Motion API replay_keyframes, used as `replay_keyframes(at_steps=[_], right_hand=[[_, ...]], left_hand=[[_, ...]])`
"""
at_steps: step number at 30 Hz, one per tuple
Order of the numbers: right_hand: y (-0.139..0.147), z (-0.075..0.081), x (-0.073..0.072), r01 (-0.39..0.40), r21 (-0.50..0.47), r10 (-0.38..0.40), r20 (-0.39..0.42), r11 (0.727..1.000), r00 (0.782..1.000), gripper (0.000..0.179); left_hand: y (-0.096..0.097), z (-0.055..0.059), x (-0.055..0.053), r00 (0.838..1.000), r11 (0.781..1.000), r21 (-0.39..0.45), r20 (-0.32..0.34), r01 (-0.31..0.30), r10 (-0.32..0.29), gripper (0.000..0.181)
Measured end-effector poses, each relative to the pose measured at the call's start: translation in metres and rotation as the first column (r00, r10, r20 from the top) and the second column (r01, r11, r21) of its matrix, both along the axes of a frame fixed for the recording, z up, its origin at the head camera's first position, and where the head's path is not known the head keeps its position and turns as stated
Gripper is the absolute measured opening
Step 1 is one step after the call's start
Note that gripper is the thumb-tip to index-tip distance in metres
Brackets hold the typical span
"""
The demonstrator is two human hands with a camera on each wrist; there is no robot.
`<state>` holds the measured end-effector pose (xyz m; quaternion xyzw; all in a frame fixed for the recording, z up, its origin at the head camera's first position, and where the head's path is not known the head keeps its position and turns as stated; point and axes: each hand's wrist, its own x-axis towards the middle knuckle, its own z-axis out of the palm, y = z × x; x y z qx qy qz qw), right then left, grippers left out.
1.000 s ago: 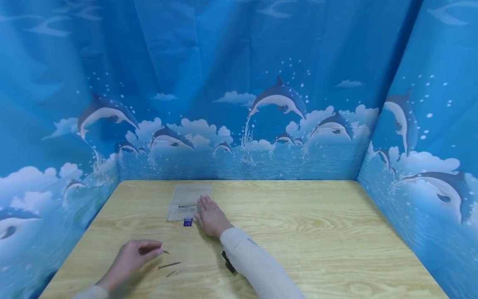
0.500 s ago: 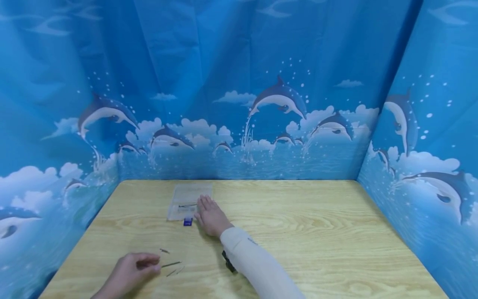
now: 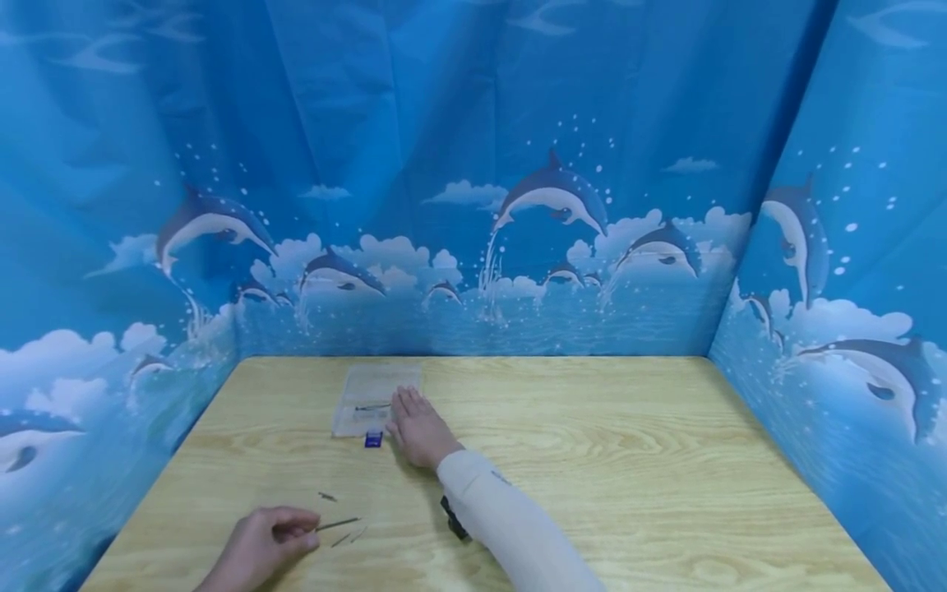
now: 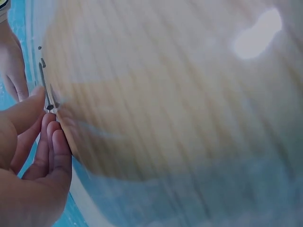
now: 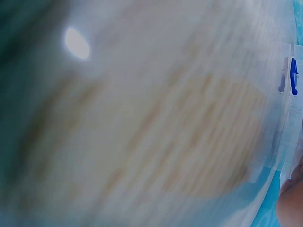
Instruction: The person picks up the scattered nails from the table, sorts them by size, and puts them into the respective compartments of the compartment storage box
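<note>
My left hand point(image 3: 270, 538) pinches one end of a thin dark metal rod point(image 3: 340, 523) at the table's front left. In the left wrist view the rod point(image 4: 44, 82) runs away from between thumb and fingertips. Just beyond it lies a short dark piece point(image 3: 327, 497). Two thinner rods, one dark point(image 3: 340, 540) and one pale point(image 3: 358, 534), lie on the nearer side. My right hand point(image 3: 422, 429) rests with straight fingers on the right edge of a clear plastic bag point(image 3: 358, 378). Another thin dark rod point(image 3: 370, 407) shows at the bag; whether inside or on top, I cannot tell.
A small blue tab point(image 3: 373, 440) sits at the bag's near edge. The wood-grain table point(image 3: 629, 469) stretches away to the right. A blue dolphin-print curtain point(image 3: 473, 247) closes off the back and sides. Something black point(image 3: 454, 518) shows beneath the right forearm.
My left hand has let go of the short dark piece and moved nearer, to the thin dark rod, whose end it now pinches. The right hand has stayed on the bag.
</note>
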<state>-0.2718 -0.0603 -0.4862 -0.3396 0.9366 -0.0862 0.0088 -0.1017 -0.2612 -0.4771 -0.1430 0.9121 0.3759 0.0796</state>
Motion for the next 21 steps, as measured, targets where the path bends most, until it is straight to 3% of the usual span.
replay_keyframes(at_steps=[9, 21], right_hand=[[0.0002, 0.0007, 0.0016, -0.004, -0.001, 0.004, 0.001, 1.000, 1.000, 0.055], [-0.0001, -0.0017, -0.0004, 0.001, -0.004, -0.001, -0.011, 1.000, 1.000, 0.056]], left_hand=[[0.0032, -0.0028, -0.0011, 0.998, 0.997, -0.069, -0.051, 0.027, -0.030, 0.018], [-0.0014, -0.0045, -0.0071, 0.999, 0.994, -0.099, -0.025, 0.039, -0.042, 0.010]])
